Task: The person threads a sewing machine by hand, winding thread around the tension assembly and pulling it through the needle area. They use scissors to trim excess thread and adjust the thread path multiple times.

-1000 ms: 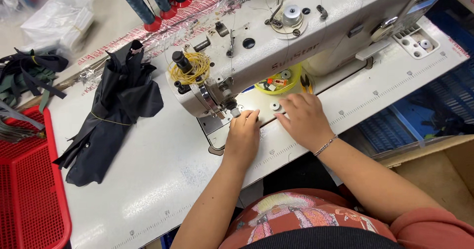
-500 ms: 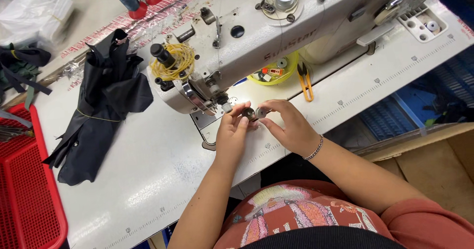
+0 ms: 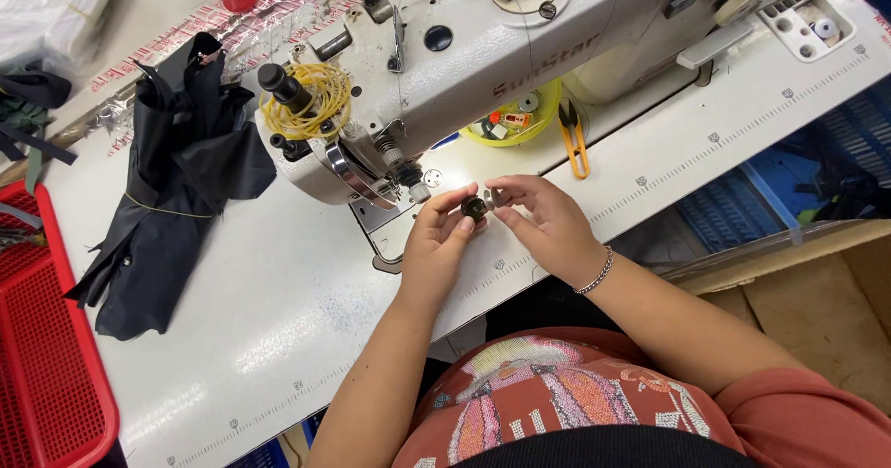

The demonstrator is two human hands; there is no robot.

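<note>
White table (image 3: pixel 278 338) w/ sewing machine (image 3: pixel 483 69): left hand (image 3: pixel 436 245) & right hand (image 3: pixel 548 222) both pinch small dark bobbin case (image 3: pixel 475 208) mid-frame, just below needle, raised for close handling.

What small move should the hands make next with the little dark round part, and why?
Probably bring the small dark round part down toward the needle area of the sewing machine. Left hand and right hand pinch it together just in front, above the table.
</note>
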